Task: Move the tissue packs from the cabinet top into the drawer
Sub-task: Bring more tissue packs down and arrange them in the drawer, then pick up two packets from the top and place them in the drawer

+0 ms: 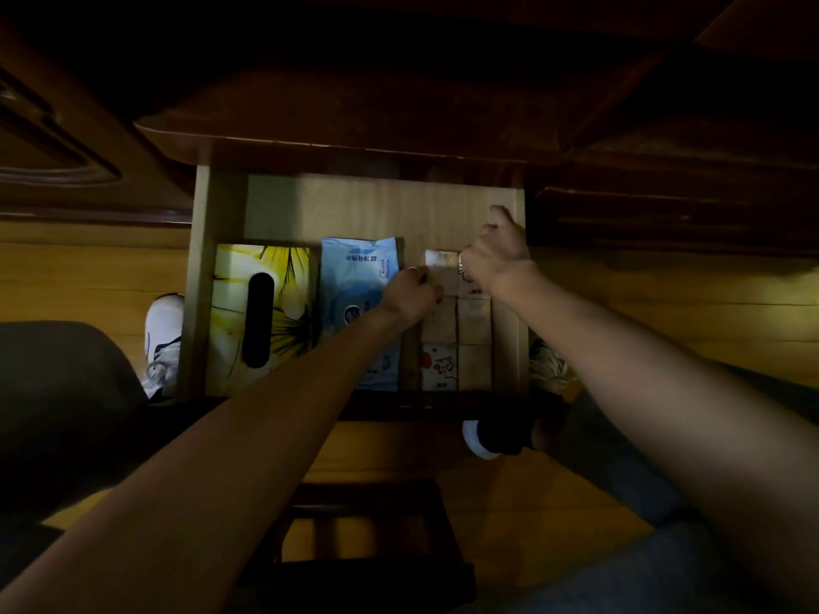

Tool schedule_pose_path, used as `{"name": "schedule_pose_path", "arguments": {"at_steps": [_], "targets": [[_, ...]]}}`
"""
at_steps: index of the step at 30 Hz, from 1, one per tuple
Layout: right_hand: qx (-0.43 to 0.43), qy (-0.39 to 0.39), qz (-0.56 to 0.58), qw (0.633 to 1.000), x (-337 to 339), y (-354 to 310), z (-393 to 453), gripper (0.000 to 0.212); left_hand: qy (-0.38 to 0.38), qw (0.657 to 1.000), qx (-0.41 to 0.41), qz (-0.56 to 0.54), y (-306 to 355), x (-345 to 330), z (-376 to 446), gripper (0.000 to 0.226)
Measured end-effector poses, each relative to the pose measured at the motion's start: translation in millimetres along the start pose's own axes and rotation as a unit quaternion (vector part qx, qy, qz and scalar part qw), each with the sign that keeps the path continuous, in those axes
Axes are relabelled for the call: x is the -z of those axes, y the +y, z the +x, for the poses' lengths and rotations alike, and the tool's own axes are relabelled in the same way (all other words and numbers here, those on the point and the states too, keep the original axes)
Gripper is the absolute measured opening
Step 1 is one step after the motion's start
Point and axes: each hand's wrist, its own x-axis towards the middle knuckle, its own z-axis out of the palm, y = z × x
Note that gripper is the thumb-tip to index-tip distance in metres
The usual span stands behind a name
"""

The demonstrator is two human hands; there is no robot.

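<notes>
Head view: an open wooden drawer juts out from under a dark cabinet top, seen from above. Along its left wall lies a yellow tissue box, and beside it a blue wipes pack. Against the right wall small pocket tissue packs stand in two snug columns running back from the front edge. Both hands work at the far end of those columns. The left hand, fingers curled, pinches the left edge of the rearmost pack; the right hand is curled over the neighbouring pack near the right wall, though how firmly it grips I cannot tell in this dim light. The back of the drawer is bare wood. The likely trouble is the tight fit: pressing these last packs down could ride them up on the row in front or nudge the columns askew, and the soft wrappers could crumple.
</notes>
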Motion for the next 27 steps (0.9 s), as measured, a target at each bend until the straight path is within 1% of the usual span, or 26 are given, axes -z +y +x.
{"name": "schedule_pose_path", "arguments": {"at_steps": [3, 5, 7, 8, 9, 11, 13, 14, 15, 16, 18, 20, 22, 23, 24, 25, 26, 27], "targets": [[-0.008, 0.011, -0.031, 0.999, -4, 1, -13, 0.036, -0.003, 1.000, -0.003, -0.014, 0, 1, -10, 0.034], [-0.027, 0.019, -0.029, 0.999, -1, 4, -26, 0.043, 0.005, 1.000, -0.012, -0.020, 4, 6, -21, 0.035], [-0.035, 0.032, -0.006, 0.999, 10, 9, -43, 0.045, 0.020, 0.999, -0.032, -0.032, 13, 14, -37, 0.026], [-0.034, 0.044, 0.015, 0.998, 18, 14, -54, 0.043, 0.029, 0.998, -0.043, -0.030, 20, 21, -46, 0.019], [-0.034, 0.059, 0.047, 0.997, 27, 20, -65, 0.041, 0.035, 0.997, -0.057, -0.026, 29, 29, -56, 0.019], [-0.044, 0.098, 0.136, 0.985, 49, 34, -91, 0.041, 0.022, 0.994, -0.101, -0.024, 51, 49, -81, 0.024], [-0.064, 0.182, 0.235, 0.953, 73, 53, -125, 0.037, 0.021, 0.990, -0.140, 0.018, 82, 74, -112, 0.030], [-0.081, 0.243, 0.279, 0.926, 86, 64, -144, 0.033, 0.049, 0.981, -0.175, 0.063, 99, 89, -128, 0.033], [-0.102, 0.313, 0.311, 0.891, 100, 77, -165, 0.029, 0.098, 0.962, -0.224, 0.119, 120, 105, -146, 0.035], [-0.125, 0.390, 0.325, 0.853, 114, 90, -187, 0.026, 0.154, 0.933, -0.283, 0.162, 141, 123, -167, 0.036], [-0.155, 0.533, 0.322, 0.767, 144, 118, -232, 0.022, 0.251, 0.863, -0.390, 0.198, 187, 157, -216, 0.034], [-0.164, 0.635, 0.296, 0.695, 174, 148, -269, 0.017, 0.344, 0.784, -0.473, 0.210, 232, 187, -261, 0.029], [-0.178, 0.699, 0.262, 0.641, 203, 178, -295, 0.013, 0.416, 0.703, -0.532, 0.223, 272, 209, -295, 0.024], [-0.189, 0.714, 0.257, 0.623, 216, 193, -303, 0.013, 0.442, 0.669, -0.551, 0.231, 291, 217, -305, 0.022], [-0.201, 0.712, 0.267, 0.617, 229, 207, -307, 0.017, 0.457, 0.646, -0.562, 0.240, 307, 223, -312, 0.023], [-0.210, 0.690, 0.298, 0.626, 240, 220, -309, 0.025, 0.462, 0.635, -0.562, 0.260, 324, 228, -314, 0.028], [-0.209, 0.646, 0.344, 0.649, 249, 231, -307, 0.036, 0.454, 0.635, -0.551, 0.296, 338, 232, -312, 0.039], [-0.200, 0.583, 0.394, 0.682, 258, 241, -304, 0.046, 0.429, 0.644, -0.531, 0.345, 351, 235, -308, 0.052]]}}
